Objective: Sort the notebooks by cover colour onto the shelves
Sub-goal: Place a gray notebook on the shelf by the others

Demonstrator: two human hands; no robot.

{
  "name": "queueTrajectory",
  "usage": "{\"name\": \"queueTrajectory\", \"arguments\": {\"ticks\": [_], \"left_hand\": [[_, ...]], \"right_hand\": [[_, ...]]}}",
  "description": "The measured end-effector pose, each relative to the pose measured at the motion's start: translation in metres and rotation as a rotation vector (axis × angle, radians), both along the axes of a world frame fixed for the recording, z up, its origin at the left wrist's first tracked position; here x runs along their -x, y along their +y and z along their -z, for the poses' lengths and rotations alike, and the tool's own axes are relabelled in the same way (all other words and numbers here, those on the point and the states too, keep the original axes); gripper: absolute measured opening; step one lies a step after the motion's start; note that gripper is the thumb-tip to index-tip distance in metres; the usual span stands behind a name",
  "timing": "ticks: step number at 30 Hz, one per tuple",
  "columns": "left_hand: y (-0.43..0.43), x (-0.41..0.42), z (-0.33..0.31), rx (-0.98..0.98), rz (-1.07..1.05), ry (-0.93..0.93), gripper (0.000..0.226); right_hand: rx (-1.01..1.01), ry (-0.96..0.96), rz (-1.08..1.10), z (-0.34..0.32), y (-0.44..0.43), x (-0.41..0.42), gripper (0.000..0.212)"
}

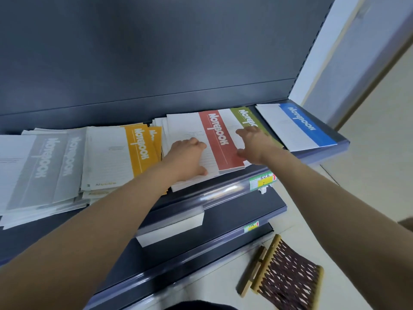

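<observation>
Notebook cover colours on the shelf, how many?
5: grey far left, yellow beside it, red under left hand and right hand, green partly under red, blue far right. Others may lie hidden.

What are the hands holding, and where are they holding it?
The red notebook, lying on its pile. The left hand presses its white part; the right hand touches its right edge. Neither seems to grip it.

- top shelf (223,194): grey notebooks (40,166), yellow notebooks (138,148), red notebooks (220,139), green notebook (248,118), blue notebook (301,121), left to right
- lower shelf (234,215): white stack (174,227)
- floor (312,209): wood-framed net (286,274)
</observation>
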State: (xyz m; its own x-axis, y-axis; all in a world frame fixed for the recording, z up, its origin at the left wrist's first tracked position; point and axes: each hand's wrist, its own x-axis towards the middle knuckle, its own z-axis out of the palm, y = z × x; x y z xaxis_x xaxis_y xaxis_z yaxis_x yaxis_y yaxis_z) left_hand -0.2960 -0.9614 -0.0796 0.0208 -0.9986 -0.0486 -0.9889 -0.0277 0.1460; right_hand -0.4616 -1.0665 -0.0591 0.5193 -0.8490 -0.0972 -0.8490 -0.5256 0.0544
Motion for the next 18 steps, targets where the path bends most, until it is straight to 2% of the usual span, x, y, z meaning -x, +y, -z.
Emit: {"name": "queueTrajectory", "arguments": {"ticks": [4, 8, 12, 18], "left_hand": [[-0.002, 0.003, 0.004, -0.108, 0.073, -0.053, 0.081], [-0.001, 0.002, 0.010, -0.137, 0.087, -0.090, 0.069], [-0.006, 0.000, 0.004, -0.151, 0.078, 0.026, 0.061], [-0.014, -0.007, -0.012, -0.065, -0.120, 0.234, 0.035]], "right_hand": [[0.026, 0.105, -0.016, 0.001, 0.006, 0.008, 0.063], [-0.028, 0.128, 0.043, 0.002, 0.006, 0.020, 0.066], [-0.058, 0.075, 0.056, 0.007, 0.002, 0.029, 0.064], [-0.102, -0.017, -0.019, 0.002, -0.018, 0.043, 0.068]]}}
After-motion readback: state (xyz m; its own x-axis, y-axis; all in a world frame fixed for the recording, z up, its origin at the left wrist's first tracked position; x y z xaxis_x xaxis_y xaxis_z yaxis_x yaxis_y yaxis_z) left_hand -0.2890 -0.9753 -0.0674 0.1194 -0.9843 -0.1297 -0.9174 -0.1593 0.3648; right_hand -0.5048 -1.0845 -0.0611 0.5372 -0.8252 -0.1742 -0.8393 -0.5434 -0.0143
